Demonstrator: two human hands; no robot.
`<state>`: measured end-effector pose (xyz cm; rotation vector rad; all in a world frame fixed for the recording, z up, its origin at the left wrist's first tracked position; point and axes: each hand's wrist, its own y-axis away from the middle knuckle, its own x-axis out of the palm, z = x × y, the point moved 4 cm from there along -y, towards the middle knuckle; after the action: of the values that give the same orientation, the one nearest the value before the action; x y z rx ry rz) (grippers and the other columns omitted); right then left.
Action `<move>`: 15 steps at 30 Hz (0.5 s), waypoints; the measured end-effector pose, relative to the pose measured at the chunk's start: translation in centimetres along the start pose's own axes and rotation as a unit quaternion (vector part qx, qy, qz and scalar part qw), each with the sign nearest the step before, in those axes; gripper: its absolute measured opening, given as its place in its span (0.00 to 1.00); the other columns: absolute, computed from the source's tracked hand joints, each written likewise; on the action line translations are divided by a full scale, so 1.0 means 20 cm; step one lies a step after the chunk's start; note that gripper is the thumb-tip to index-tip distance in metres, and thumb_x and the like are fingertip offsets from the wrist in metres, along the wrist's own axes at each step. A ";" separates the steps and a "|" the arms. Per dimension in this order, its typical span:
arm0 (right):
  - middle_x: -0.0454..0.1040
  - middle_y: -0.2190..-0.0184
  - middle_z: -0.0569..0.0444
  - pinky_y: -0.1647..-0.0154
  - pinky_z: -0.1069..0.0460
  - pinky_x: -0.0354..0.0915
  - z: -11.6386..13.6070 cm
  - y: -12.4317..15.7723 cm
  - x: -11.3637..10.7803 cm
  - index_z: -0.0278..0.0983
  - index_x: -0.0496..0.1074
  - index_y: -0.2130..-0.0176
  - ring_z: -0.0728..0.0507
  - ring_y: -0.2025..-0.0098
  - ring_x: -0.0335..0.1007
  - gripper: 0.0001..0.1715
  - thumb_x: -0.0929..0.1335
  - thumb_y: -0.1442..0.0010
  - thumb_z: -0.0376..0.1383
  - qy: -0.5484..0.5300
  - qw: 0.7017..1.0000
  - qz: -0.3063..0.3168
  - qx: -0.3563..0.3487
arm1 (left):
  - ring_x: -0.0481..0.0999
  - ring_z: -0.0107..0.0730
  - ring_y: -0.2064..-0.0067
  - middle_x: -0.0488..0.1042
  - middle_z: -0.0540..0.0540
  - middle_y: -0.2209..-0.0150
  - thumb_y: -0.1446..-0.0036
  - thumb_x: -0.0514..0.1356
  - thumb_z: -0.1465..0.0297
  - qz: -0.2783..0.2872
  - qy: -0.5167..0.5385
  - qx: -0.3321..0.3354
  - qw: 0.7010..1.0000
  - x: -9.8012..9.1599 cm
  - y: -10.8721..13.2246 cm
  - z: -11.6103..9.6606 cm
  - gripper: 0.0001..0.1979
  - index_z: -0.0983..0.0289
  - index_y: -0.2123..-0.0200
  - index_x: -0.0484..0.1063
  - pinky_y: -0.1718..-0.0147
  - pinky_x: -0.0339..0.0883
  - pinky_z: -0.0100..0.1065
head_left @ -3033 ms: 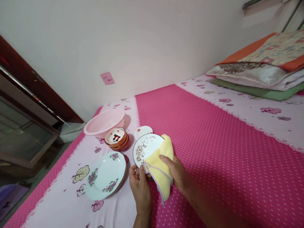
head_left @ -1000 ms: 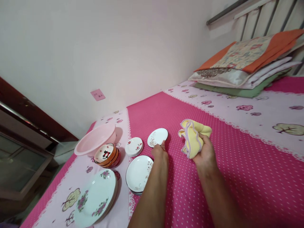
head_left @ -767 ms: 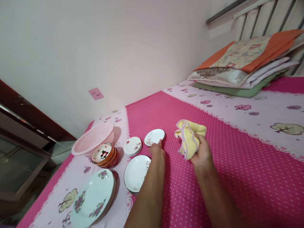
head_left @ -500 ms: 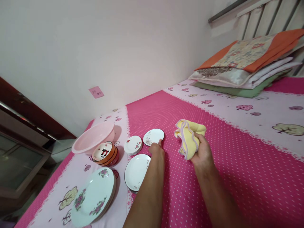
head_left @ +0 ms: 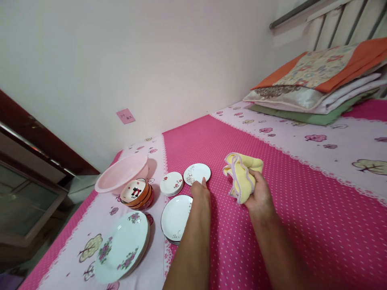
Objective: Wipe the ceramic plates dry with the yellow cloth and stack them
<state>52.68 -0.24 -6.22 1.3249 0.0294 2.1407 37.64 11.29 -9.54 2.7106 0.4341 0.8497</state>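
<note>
My left hand (head_left: 200,191) is at the near rim of a small white plate (head_left: 196,172) with a dark edge and a brown floral print. Its fingers are closed at that rim, partly hidden behind the hand. In my right hand (head_left: 258,193) is a bunched yellow cloth (head_left: 244,173) with a lilac edge, held above the pink bedcover. Left of the plate sits a stack of smaller white saucers (head_left: 171,182) with red flowers. Larger dark-rimmed plates (head_left: 175,215) are stacked nearer to me, partly covered by my left forearm.
Stacked flowered plates (head_left: 121,245), orange bowls with a cat picture (head_left: 136,193) and a pink basin (head_left: 121,173) stand on the left of the bed. Folded bedding and pillows (head_left: 320,84) lie at the far right. A white wall (head_left: 181,60) rises behind the bed.
The whole view has shifted slightly, with the scene sitting a little further right. Both hands keep their places beside the plate and around the cloth.
</note>
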 end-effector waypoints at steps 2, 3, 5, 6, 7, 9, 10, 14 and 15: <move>0.78 0.75 0.55 0.85 0.52 0.66 0.00 0.00 0.01 0.37 0.74 0.57 0.44 0.81 0.71 0.12 0.65 0.38 0.39 -0.001 1.000 0.009 0.005 | 0.76 0.42 0.49 0.72 0.60 0.44 0.35 0.62 0.62 -0.020 -0.005 -0.042 0.999 -0.01 0.07 -0.03 0.19 0.61 0.43 0.70 0.53 0.75 0.48; 0.78 0.75 0.55 0.83 0.51 0.69 0.00 0.01 0.01 0.37 0.74 0.57 0.44 0.80 0.72 0.12 0.65 0.39 0.38 -0.004 1.000 0.013 0.001 | 0.77 0.41 0.50 0.73 0.60 0.45 0.35 0.62 0.62 -0.017 -0.008 -0.063 0.998 -0.02 0.12 -0.04 0.18 0.62 0.44 0.71 0.54 0.75 0.47; 0.80 0.72 0.55 0.75 0.50 0.75 0.00 0.00 0.01 0.36 0.75 0.57 0.44 0.75 0.76 0.12 0.67 0.40 0.36 -0.026 0.999 0.009 -0.031 | 0.78 0.38 0.55 0.76 0.59 0.50 0.34 0.61 0.65 0.009 -0.015 -0.098 0.995 -0.05 0.25 -0.06 0.15 0.64 0.48 0.72 0.59 0.76 0.42; 0.81 0.69 0.55 0.70 0.50 0.76 0.01 0.00 0.01 0.37 0.75 0.56 0.44 0.72 0.78 0.13 0.67 0.41 0.34 -0.045 0.998 0.003 -0.054 | 0.80 0.37 0.58 0.77 0.62 0.54 0.35 0.61 0.69 0.031 -0.017 -0.111 0.993 -0.08 0.33 -0.07 0.10 0.66 0.53 0.74 0.62 0.76 0.37; 0.81 0.67 0.55 0.66 0.50 0.77 0.01 0.01 0.01 0.37 0.75 0.56 0.44 0.68 0.79 0.13 0.67 0.42 0.33 -0.065 0.995 -0.001 -0.078 | 0.80 0.36 0.61 0.78 0.64 0.57 0.37 0.61 0.72 0.053 -0.019 -0.118 0.991 -0.11 0.41 -0.08 0.07 0.68 0.57 0.75 0.64 0.75 0.34; 0.82 0.62 0.55 0.61 0.51 0.77 0.03 0.02 0.03 0.38 0.76 0.55 0.45 0.63 0.79 0.14 0.67 0.42 0.32 -0.094 0.989 0.010 -0.116 | 0.80 0.33 0.66 0.80 0.64 0.59 0.42 0.63 0.73 0.097 -0.022 -0.116 0.988 -0.19 0.56 -0.12 0.07 0.68 0.59 0.77 0.69 0.73 0.30; 0.82 0.61 0.55 0.60 0.51 0.76 0.04 0.03 0.04 0.38 0.76 0.55 0.45 0.61 0.79 0.13 0.67 0.41 0.34 -0.100 0.987 0.024 -0.125 | 0.79 0.32 0.69 0.80 0.64 0.61 0.44 0.65 0.72 0.109 -0.024 -0.113 0.987 -0.24 0.61 -0.15 0.09 0.68 0.60 0.77 0.73 0.71 0.29; 0.81 0.60 0.55 0.59 0.50 0.76 0.07 0.06 0.08 0.40 0.77 0.55 0.44 0.59 0.79 0.16 0.65 0.33 0.46 -0.107 0.983 0.066 -0.137 | 0.75 0.28 0.73 0.79 0.57 0.68 0.55 0.72 0.64 0.102 -0.038 0.000 0.994 -0.47 0.65 -0.39 0.18 0.67 0.62 0.77 0.76 0.66 0.27; 0.81 0.61 0.54 0.60 0.49 0.76 0.07 0.06 0.08 0.40 0.77 0.56 0.44 0.60 0.79 0.18 0.64 0.32 0.48 -0.100 0.985 0.067 -0.124 | 0.75 0.27 0.74 0.79 0.56 0.69 0.57 0.73 0.64 0.074 -0.041 0.044 0.995 -0.53 0.62 -0.47 0.19 0.67 0.62 0.78 0.77 0.64 0.26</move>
<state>52.70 -0.77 -3.83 1.4177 -0.4066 2.0296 26.34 -2.46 -3.29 2.8763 0.2614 0.7697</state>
